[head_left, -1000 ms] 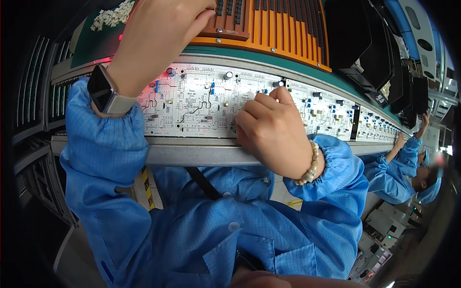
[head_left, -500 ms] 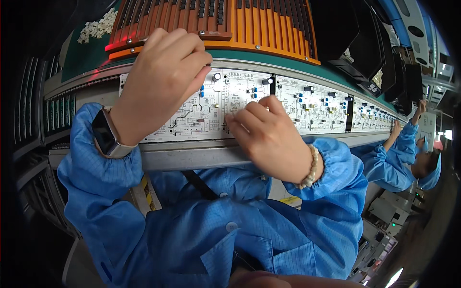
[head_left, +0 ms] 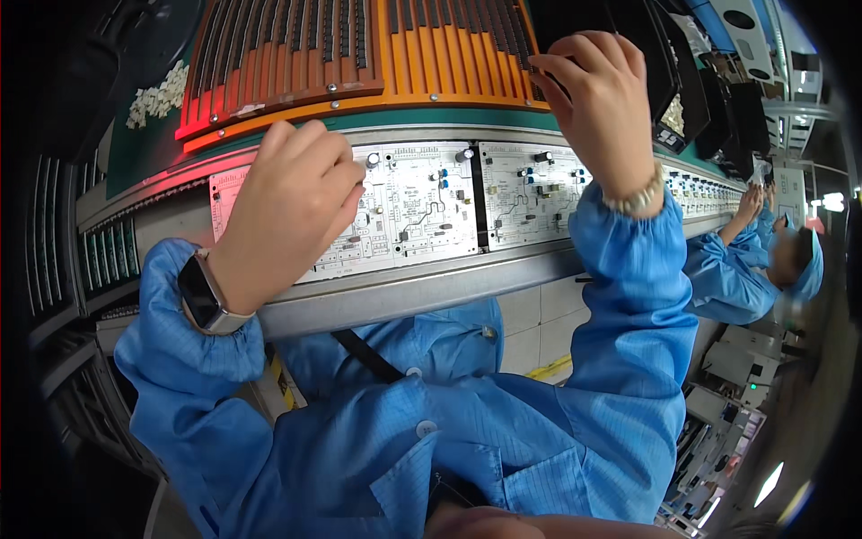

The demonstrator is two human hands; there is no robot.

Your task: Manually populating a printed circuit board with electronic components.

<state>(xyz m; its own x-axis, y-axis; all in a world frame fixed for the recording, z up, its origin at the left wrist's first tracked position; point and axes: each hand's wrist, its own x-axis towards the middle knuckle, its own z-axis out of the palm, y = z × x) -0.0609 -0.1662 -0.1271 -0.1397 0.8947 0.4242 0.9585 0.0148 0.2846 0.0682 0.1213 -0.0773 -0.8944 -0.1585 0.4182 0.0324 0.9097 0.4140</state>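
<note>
My left hand, with a watch on the wrist, lies curled on the left part of a white circuit board, fingertips touching its surface; I see nothing in it. My right hand is raised above a second white board. Its bent fingers are at the right edge of an orange slotted rack, and whatever they pinch is hidden. Both boards sit on a grey metal rail and carry small blue and black components.
A pile of small white parts lies on a green surface at the upper left. Dark bins stand to the right of the rack. A co-worker in blue works further along the row of boards.
My right hand has lifted off the board up to the orange rack. The view has shifted, so the boards now lie further right, and my left hand rests lower on the board.
</note>
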